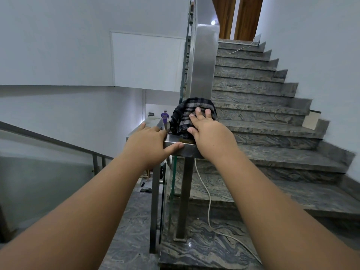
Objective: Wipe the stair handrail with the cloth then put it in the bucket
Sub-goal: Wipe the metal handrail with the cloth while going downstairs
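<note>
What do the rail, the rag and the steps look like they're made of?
The handrail looks like brushed stainless steel: grey, softly reflective, square-edged. The cloth, under the right hand, seems woven fabric, dark plaid, crumpled. The steps appear to be polished stone, likely granite or marble, with swirling grey veins.

Right hand (pixel 209 131) presses a dark plaid cloth (pixel 187 115) onto the flat steel handrail (pixel 187 148) at its corner, fingers spread over the fabric. Left hand (pixel 151 140) rests flat on the rail just left of it, thumb along the near edge. Grey marble stairs (pixel 253 90) climb far right; a white cable (pixel 208 201) hangs beside the post (pixel 184 197).
</note>
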